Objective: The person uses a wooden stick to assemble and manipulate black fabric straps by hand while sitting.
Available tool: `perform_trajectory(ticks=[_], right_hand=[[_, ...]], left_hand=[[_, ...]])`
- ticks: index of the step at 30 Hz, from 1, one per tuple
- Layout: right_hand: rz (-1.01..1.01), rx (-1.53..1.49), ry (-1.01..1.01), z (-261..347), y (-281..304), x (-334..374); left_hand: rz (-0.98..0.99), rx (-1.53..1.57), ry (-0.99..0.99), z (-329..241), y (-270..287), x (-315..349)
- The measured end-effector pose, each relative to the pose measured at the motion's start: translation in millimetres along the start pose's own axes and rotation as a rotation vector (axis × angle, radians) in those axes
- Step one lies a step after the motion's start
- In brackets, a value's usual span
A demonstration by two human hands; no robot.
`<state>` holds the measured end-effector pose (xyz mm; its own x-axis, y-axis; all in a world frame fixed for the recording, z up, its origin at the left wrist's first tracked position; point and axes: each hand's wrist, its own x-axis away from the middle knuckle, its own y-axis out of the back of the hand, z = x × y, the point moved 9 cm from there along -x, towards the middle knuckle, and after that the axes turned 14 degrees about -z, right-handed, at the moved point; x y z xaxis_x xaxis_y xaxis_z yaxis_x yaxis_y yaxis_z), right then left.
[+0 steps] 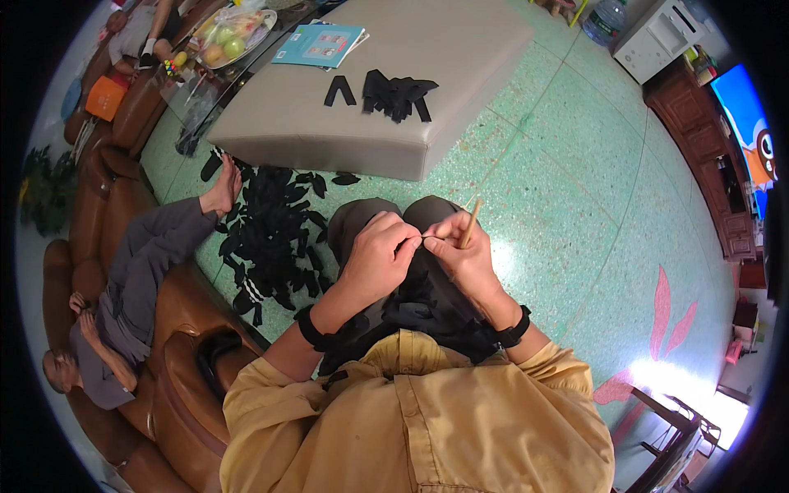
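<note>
So the biggest thing around you was the green speckled floor [567, 164], with the brown leather sofa [168, 382] curving along your left side. Ahead of you stood the beige padded ottoman [477, 49], and a person in grey [156, 255] was stretched out on the sofa, one bare foot right by the cloth.

Next size down, the big pile of black cloth pieces [275, 230] lay on the floor, between the sofa and your knees. A smaller heap of black strips [390, 94] sat on the ottoman with a single bent strip [339, 90] just beside it, and some loose black cloth [411, 316] lay in your lap.

Now the hands, both up over your knees and nearly fingertip to fingertip. Your left hand [376, 259] was curled in, thumb and forefinger in a tight pinch. Your right hand [464, 251] had the thin wooden stick [472, 222] tucked in its grip, pointing up and away from you, while its thumb and forefinger met the left ones. Smallest of all was the thin dark bit [423, 237] right where the fingertips met, and honestly it's too tiny to tell if it was thread or cloth edge.

My read: you were on the fiddly fingertip step, with the stick parked rather than in use. The next move called for a firm left pinch and a small, steady right-hand adjustment, minus dropping the stick, imo
</note>
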<state>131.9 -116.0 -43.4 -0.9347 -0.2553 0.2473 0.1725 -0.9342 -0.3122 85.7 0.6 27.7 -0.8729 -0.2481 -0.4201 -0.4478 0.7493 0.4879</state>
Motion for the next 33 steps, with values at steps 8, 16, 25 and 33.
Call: perform_trajectory(ticks=[8, 16, 25, 33], right_hand=[[0.216, 0.690, 0.521, 45, -23, 15], [0.263, 0.703, 0.382, 32, -15, 15], [0.482, 0.683, 0.068, 19, -16, 21], [0.234, 0.415, 0.062, 4, 6, 15]], left_hand=[[0.208, -0.005, -0.075, 0, -12, -8], [0.346, -0.025, -0.038, 7, -17, -9], [0.787, 0.120, 0.361, 44, -25, 1], [0.492, 0.345, 0.680, 65, -7, -4]])
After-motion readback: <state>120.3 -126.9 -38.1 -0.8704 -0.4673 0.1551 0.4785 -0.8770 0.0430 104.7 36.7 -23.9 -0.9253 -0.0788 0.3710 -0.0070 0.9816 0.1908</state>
